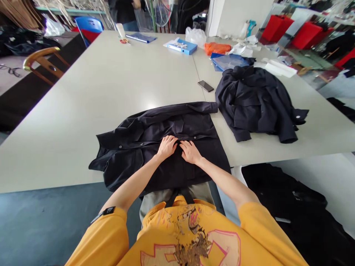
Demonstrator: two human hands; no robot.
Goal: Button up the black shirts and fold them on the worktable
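Note:
A dark navy jacket (155,127) lies spread sideways at the table's near edge, its collar to the left and its hem to the right. Round buttons run along its front placket. My left hand (167,146) and my right hand (190,151) meet at that placket, between two of the buttons. The fingers of both hands are bent and pressed together on the cloth edge, gripping it. Whatever small part lies between the fingertips is hidden.
A second dark jacket (252,99) is heaped to the right, near a phone (205,86). Blue folders (230,62), an orange bag (217,48) and scissors (124,41) lie farther back. Dark garments (288,207) are piled below the table at right. A wooden chair (44,62) stands left.

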